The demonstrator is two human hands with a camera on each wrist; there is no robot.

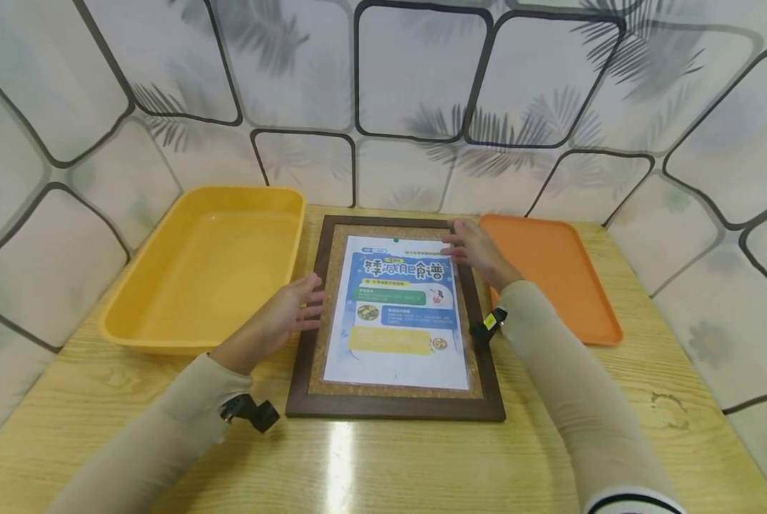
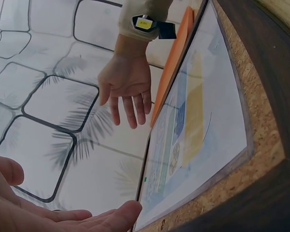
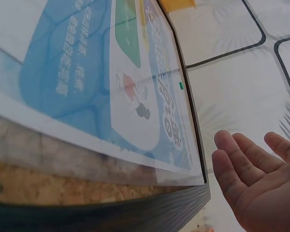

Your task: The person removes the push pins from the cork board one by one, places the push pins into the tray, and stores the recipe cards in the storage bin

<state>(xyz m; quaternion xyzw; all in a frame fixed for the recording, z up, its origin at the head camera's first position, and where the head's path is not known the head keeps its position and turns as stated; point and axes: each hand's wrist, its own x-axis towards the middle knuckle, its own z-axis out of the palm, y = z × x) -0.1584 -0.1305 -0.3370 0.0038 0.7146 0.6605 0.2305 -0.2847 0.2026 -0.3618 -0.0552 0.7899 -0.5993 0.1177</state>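
A cork board (image 1: 389, 391) in a dark brown frame (image 1: 396, 408) lies flat on the table. On it is a laminated sheet (image 1: 392, 368) with blue, green and yellow printing, and a green pin (image 1: 396, 240) shows at its top edge. My left hand (image 1: 285, 318) is beside the frame's left side, fingers extended toward it. Over the frame's upper right corner is my right hand (image 1: 482, 253), palm turned inward. Both hands hold nothing; the right wrist view shows the right fingers (image 3: 249, 164) apart from the frame.
A deep yellow tray (image 1: 197, 346) stands left of the board, partly behind my left hand. To the right lies a flat orange tray (image 1: 559, 275), partly behind my right forearm. A patterned wall covering (image 1: 415, 78) encloses the wooden table (image 1: 422, 471) at the back and sides.
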